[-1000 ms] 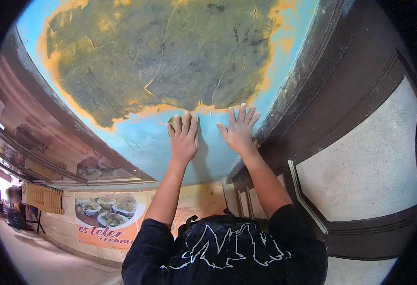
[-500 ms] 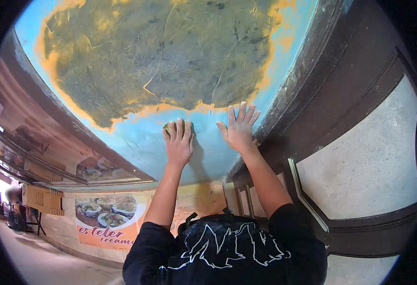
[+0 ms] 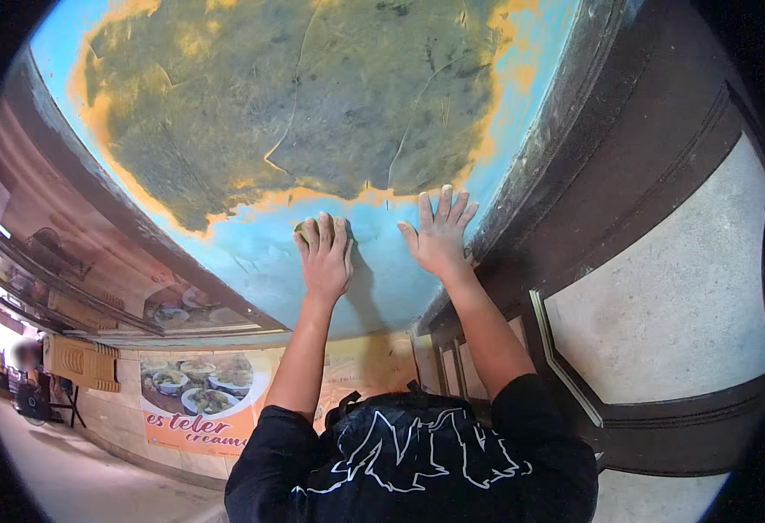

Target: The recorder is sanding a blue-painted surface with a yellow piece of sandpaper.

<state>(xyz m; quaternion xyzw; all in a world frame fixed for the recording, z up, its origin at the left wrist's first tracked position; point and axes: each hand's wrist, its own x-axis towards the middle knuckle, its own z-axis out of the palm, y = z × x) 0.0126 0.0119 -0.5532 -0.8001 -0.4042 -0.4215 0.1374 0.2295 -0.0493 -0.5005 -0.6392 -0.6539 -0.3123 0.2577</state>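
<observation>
My left hand (image 3: 325, 261) presses a small olive-yellow pad, probably sandpaper (image 3: 301, 232), against a light blue painted wall (image 3: 260, 261). Most of the pad is hidden under my fingers; only its edge shows. To its right, my right hand (image 3: 440, 237) lies on the same blue surface with fingers spread and nothing in it. Pale dust coats its fingers. Just beyond both hands begins a large dark grey-olive patch (image 3: 313, 105) with a ragged orange border and thin crack lines. My right fingertips reach that border.
Dark brown wooden trim (image 3: 557, 166) runs along the right, beside panels with pale insets (image 3: 670, 288). A glossy brown-framed pane (image 3: 95, 253) borders the left. Lower left are a food poster (image 3: 195, 401), stacked tan plastic chairs (image 3: 82, 362) and a person (image 3: 30, 375) in the background.
My left hand has slid slightly up and to the left with the pad under it. My right hand stays in nearly the same place.
</observation>
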